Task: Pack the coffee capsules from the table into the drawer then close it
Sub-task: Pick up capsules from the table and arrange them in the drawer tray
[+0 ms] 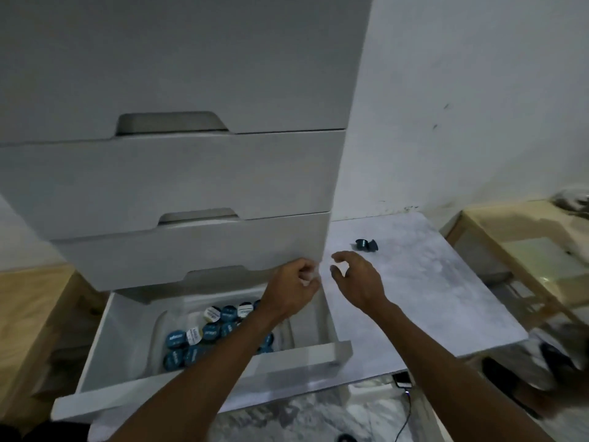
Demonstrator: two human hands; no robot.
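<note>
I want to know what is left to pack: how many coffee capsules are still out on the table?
1: a dark capsule lies on its side on the marble table, beyond the right hand. The hands might hide others.

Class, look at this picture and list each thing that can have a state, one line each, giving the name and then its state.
bottom drawer: pulled open
upper drawers: shut
capsules in the drawer: packed lid up in a tray
capsule on the table: lying on its side, not yet packed
left hand: curled closed above the drawer; contents unclear
right hand: fingers open, holding nothing
</note>
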